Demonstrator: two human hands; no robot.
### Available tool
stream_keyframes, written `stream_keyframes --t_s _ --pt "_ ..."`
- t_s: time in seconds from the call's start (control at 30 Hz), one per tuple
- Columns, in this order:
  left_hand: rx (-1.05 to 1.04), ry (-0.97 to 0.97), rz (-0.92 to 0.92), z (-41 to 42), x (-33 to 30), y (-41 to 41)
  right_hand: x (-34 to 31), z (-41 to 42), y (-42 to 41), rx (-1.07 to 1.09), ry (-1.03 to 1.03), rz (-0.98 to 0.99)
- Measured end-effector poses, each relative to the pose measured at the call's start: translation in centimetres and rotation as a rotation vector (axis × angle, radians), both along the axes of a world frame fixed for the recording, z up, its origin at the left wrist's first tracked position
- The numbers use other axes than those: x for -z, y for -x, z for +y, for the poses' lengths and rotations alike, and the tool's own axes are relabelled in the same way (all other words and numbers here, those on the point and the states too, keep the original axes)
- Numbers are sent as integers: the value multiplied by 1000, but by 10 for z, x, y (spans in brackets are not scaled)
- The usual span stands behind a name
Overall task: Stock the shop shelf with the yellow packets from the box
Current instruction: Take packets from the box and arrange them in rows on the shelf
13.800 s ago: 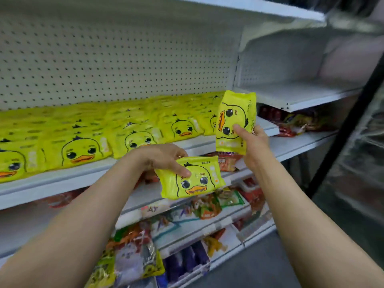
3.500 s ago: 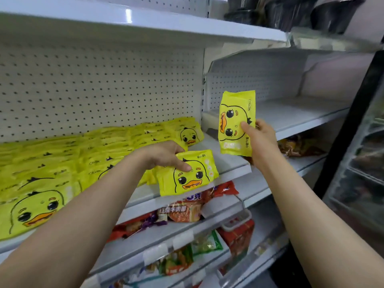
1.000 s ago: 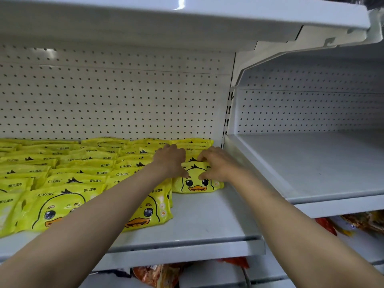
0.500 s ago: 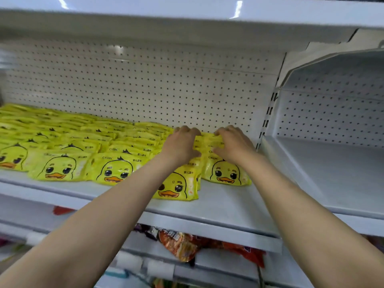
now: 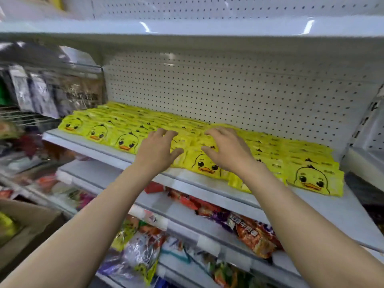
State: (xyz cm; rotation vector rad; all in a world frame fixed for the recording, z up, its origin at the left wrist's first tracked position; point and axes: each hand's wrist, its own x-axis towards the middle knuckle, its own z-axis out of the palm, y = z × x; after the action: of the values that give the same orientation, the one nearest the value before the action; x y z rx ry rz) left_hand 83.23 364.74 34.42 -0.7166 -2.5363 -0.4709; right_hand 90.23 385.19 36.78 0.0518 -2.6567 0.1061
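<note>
Yellow packets [image 5: 204, 164] along the shelf [image 5: 207, 189] front edge look light, soft, slippery; pinch the edges. Left hand [image 5: 158, 150] and right hand [image 5: 228, 150] hover spread, empty.

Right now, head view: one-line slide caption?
Left hand and right hand, open, over yellow duck-print packets on the white metal shelf.

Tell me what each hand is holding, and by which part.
Nothing is held. Left hand and right hand are spread open over the yellow packets on the shelf.
</note>
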Motion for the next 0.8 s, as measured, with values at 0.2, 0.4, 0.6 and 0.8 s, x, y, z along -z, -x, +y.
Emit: stream_keyframes --t_s 0.2,0.4,0.6,0.8 --pt "-129 23 17 -156 7 21 19 -151 52 -141 26 4" --pt "-260 92 0 -296 12 44 34 -292 102 -256 22 0" --pt "-381 101 -28 -405 24 79 45 -401 157 -369 13 -44" --pt "-490 87 -40 -500 46 144 67 -501 251 -495 17 -113"
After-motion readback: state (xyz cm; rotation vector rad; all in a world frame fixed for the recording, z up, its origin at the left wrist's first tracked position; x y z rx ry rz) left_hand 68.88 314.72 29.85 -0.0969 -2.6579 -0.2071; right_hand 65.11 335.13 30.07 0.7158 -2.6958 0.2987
